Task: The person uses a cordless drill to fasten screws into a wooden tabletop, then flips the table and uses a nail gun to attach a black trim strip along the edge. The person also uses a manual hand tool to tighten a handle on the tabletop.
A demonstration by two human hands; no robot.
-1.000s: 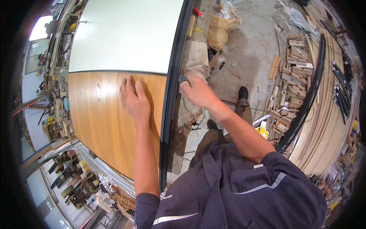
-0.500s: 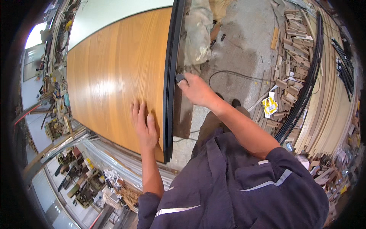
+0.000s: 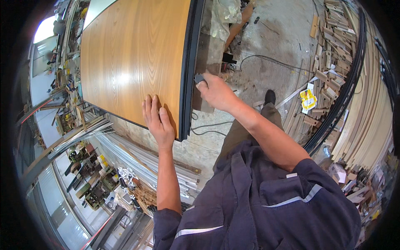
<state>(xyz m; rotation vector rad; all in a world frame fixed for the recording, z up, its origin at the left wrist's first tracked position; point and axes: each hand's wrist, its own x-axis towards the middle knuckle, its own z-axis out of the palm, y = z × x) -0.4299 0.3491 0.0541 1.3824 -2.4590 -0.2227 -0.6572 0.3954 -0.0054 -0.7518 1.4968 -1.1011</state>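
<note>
While the left hand lies flat and open on the wood-grain panel filling eleven o'clock, the right hand grasps a small grey tool against its black edge strip, with dusty concrete floor at one o'clock and stacked timber offcuts at two.

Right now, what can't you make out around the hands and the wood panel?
- Small grey tool in the right hand: the fingers cover most of it, so its kind is unclear in the head view.
- Wood panel: its far end is cut off by the top edge.
- Panel face under the left hand: hidden by the palm.
</note>
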